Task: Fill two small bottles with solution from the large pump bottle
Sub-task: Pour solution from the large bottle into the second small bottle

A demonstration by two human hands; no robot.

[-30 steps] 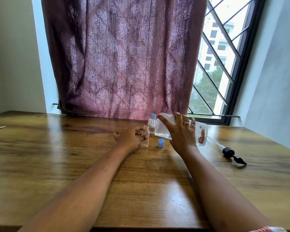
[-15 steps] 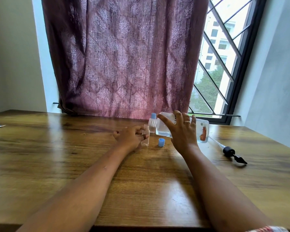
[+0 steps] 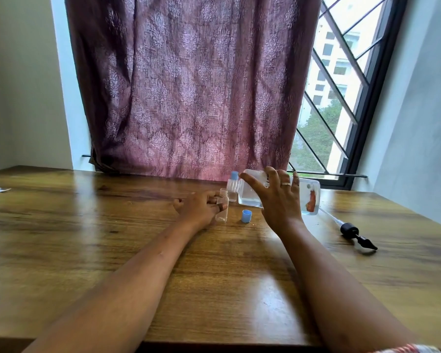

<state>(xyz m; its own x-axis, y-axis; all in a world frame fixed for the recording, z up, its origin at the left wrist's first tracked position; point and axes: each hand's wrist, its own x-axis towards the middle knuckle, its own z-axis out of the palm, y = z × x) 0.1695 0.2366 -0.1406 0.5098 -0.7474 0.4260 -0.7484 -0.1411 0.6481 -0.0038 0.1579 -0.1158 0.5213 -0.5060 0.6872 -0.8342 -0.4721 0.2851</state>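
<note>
Our left hand (image 3: 201, 208) curls its fingers round the uncapped small bottle (image 3: 222, 210), upright on the table (image 3: 112, 238). Just right of it, our right hand (image 3: 278, 197) grips the large bottle (image 3: 248, 197), tipped sideways, neck close by the small bottle's mouth. A blue cap (image 3: 246, 216) lies between the hands, and the pump (image 3: 351, 233) lies well right of our right hand

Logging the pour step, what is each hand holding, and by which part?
Left hand grips the open small bottle round its body. Right hand holds the tilted large bottle round its middle.
</note>
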